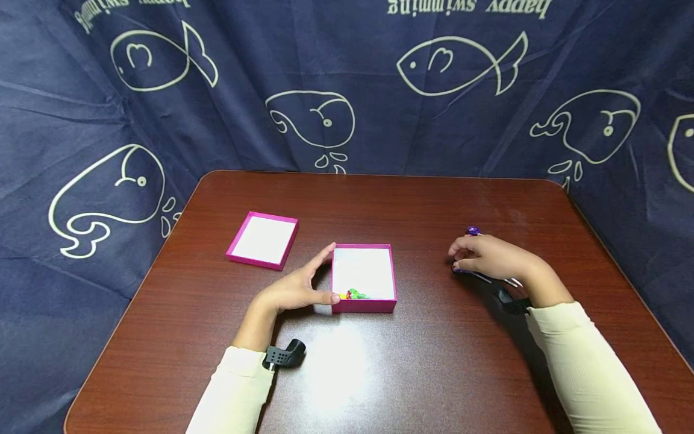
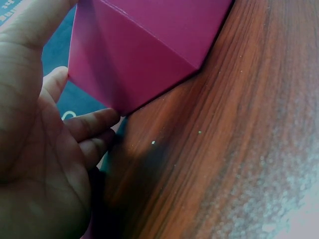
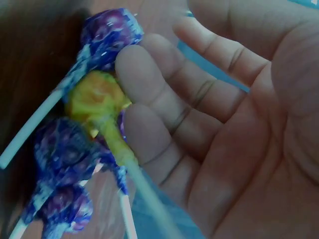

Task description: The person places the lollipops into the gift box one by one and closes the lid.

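My left hand (image 1: 295, 290) holds a square pink box (image 1: 365, 306) by its left side, with the thumb at the near corner and a finger at the far corner. In the left wrist view, fingertips meet the box's outer wall. Inside the white-lined box, a green, red and yellow wrapped candy (image 1: 355, 294) shows along the near wall. My right hand (image 1: 493, 256) hovers low over several lollipops at the right, fingers bent loosely. A yellow-wrapped lollipop (image 3: 97, 99) overlaps its fingertips in the right wrist view, among purple-wrapped lollipops (image 3: 110, 34) with white sticks.
A shallow pink lid (image 1: 253, 261), white inside, lies on the brown table (image 1: 423, 361) to the left of and behind the box. A dark blue curtain (image 1: 374, 132) with fish and whale drawings hangs behind the table.
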### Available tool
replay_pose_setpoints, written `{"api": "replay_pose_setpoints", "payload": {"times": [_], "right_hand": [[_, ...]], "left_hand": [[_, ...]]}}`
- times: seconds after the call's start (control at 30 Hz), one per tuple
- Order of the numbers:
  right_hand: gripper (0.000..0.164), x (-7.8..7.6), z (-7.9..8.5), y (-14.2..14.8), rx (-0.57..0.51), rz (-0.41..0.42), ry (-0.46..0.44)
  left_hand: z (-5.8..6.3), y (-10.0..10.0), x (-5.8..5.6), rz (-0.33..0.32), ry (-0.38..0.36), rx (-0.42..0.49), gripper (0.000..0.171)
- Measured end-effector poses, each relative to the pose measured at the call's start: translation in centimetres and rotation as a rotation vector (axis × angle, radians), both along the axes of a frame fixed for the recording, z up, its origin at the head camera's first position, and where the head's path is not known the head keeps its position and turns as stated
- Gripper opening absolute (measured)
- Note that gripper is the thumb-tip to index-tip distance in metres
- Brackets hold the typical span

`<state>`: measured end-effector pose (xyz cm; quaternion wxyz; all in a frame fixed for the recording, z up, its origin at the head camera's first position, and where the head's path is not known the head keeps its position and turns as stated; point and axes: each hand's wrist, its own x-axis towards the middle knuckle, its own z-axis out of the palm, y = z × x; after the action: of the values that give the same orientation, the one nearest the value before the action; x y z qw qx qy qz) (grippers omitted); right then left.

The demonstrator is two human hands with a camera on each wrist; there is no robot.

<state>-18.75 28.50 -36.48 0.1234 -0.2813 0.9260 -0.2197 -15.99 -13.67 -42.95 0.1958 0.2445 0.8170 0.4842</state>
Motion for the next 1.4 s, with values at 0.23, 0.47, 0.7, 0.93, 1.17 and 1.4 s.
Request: {"api": "replay_pose_setpoints", "payload": {"times": [0.23, 0.47, 0.7, 0.93, 1.17, 1.4], "right_hand": [[0.012, 0.2, -0.5, 0.4, -0.012, -0.031, 0.012], [0.012, 0.2, -1.1, 0.4, -0.013, -0.018, 0.058], [0.013, 0.2, -1.5, 0.2, 0.009, -0.014, 0.090], [0.015, 0.3, -1.7, -0.1, 0.052, 0.003, 0.125], [0.014, 0.2, -2.1, -0.1, 0.059, 0.017, 0.165], [0.014, 0.1, -1.9, -0.1, 0.053, 0.053, 0.162]], "left_hand": [[0.1, 0.1, 0.1, 0.001, -0.006, 0.009, 0.110], [0.2, 0.1, 0.2, 0.000, 0.002, 0.016, 0.108], [0.1, 0.1, 0.1, 0.004, 0.000, 0.020, 0.107], [0.1, 0.2, 0.1, 0.004, -0.005, 0.020, 0.108], [0.2, 0.2, 0.2, 0.006, -0.007, 0.023, 0.107], [0.1, 0.2, 0.1, 0.012, -0.018, 0.042, 0.107]]}}
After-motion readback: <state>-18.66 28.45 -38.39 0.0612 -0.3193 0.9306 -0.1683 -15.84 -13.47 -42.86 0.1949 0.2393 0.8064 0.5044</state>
